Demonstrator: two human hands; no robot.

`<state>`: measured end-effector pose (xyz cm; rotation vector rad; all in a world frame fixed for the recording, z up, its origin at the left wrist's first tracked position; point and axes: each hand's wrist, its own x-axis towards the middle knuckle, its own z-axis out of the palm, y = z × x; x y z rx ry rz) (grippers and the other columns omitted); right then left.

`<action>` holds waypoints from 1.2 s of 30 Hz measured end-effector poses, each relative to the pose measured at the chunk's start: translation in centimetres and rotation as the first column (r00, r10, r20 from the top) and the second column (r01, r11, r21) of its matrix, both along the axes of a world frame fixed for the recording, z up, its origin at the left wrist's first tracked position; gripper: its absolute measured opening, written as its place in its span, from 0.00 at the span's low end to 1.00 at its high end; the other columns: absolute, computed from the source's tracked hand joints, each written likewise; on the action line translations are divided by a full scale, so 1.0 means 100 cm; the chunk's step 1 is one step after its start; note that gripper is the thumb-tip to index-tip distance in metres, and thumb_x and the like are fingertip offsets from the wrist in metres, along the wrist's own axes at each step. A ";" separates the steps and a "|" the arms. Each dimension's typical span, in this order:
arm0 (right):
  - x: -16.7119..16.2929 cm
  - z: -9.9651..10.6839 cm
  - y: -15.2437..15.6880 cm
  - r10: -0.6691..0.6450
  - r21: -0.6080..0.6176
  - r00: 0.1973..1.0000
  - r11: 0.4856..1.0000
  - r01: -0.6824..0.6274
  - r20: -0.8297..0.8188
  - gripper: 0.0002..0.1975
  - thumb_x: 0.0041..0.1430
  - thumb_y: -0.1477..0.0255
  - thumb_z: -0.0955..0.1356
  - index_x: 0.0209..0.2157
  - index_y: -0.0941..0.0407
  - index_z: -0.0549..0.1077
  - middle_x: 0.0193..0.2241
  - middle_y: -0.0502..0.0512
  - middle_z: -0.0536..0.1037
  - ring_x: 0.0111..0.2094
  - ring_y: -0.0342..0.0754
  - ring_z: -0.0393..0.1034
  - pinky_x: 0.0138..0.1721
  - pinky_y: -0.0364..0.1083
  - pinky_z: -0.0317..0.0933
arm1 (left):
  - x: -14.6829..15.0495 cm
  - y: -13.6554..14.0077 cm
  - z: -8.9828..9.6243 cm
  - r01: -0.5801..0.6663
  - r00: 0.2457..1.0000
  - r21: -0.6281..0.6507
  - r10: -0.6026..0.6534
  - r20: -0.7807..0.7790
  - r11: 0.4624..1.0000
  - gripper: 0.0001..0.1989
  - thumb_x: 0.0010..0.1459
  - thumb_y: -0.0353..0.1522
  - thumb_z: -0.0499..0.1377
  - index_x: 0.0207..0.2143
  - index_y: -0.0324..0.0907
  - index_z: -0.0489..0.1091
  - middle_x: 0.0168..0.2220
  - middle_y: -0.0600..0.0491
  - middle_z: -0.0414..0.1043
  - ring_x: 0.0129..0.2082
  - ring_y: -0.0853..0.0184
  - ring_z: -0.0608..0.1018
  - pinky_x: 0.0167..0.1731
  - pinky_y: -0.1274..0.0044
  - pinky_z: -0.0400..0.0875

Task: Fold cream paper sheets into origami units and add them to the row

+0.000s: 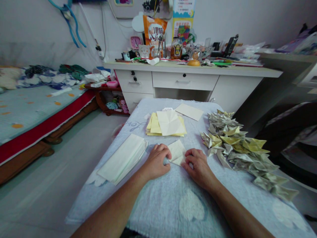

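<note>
A small sheet of cream paper [177,150] with fold lines lies on the cloth-covered surface between my hands. My left hand [158,162] is closed at its left corner, thumb and fingers curled together there. At the right corner, the thumb and fingertips of my right hand [198,166] pinch the edge. Just beyond is a stack of yellow paper [154,125], with a creased white sheet [170,122] on top. Left of my left hand sits a pile of long folded white paper [122,158]. Folded paper pieces [237,145] are heaped to the right.
The blue cloth [158,205] covers the surface under my arms. Another pale sheet [189,111] lies at its far side. Beyond stands a white desk [184,81] crowded with a jar [176,49], an orange bag [154,31] and other things. A bed [37,109] is at the left.
</note>
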<state>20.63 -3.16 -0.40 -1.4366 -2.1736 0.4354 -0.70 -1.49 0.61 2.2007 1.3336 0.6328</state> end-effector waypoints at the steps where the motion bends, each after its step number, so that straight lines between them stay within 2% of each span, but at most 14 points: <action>1: 0.000 -0.001 0.000 0.000 0.004 1.000 1.000 0.000 -0.001 0.08 0.54 0.72 0.70 0.23 0.56 0.72 0.38 0.55 0.71 0.42 0.52 0.60 0.44 0.52 0.55 | 0.000 0.000 0.001 -0.002 1.000 -0.007 0.002 -0.005 1.000 0.11 0.43 0.24 0.59 0.32 0.44 0.66 0.41 0.53 0.64 0.45 0.62 0.65 0.48 0.71 0.62; 8: -0.001 -0.002 0.000 -0.047 0.010 0.999 0.999 0.047 0.012 0.08 0.54 0.71 0.70 0.22 0.56 0.71 0.38 0.55 0.71 0.42 0.53 0.61 0.44 0.53 0.55 | 0.001 0.000 -0.002 -0.007 1.000 -0.007 0.006 -0.023 1.000 0.10 0.47 0.33 0.64 0.33 0.44 0.67 0.42 0.53 0.64 0.45 0.61 0.65 0.47 0.69 0.61; 20: -0.003 -0.003 0.001 -0.120 0.023 0.992 0.993 0.120 0.039 0.08 0.54 0.71 0.69 0.22 0.55 0.72 0.36 0.56 0.70 0.40 0.53 0.61 0.41 0.52 0.54 | 0.007 0.001 -0.009 -0.057 0.998 0.049 0.058 -0.003 0.997 0.02 0.52 0.31 0.60 0.28 0.43 0.68 0.40 0.53 0.66 0.43 0.63 0.67 0.46 0.69 0.61; 31: -0.004 -0.007 0.003 -0.138 0.077 0.989 0.988 0.134 0.055 0.08 0.54 0.71 0.69 0.22 0.55 0.71 0.34 0.56 0.70 0.38 0.52 0.60 0.39 0.51 0.54 | 0.012 0.000 -0.010 -0.101 0.994 0.087 0.104 -0.031 0.991 0.04 0.53 0.31 0.59 0.26 0.42 0.69 0.38 0.52 0.66 0.42 0.63 0.66 0.44 0.69 0.61; 36: -0.004 -0.006 0.003 -0.143 0.054 0.988 0.989 0.140 0.050 0.08 0.54 0.71 0.69 0.22 0.55 0.72 0.35 0.56 0.71 0.38 0.52 0.60 0.39 0.51 0.54 | 0.012 0.000 -0.011 -0.108 0.993 0.089 0.112 -0.042 0.990 0.03 0.53 0.31 0.59 0.26 0.42 0.68 0.38 0.53 0.66 0.42 0.63 0.66 0.44 0.70 0.62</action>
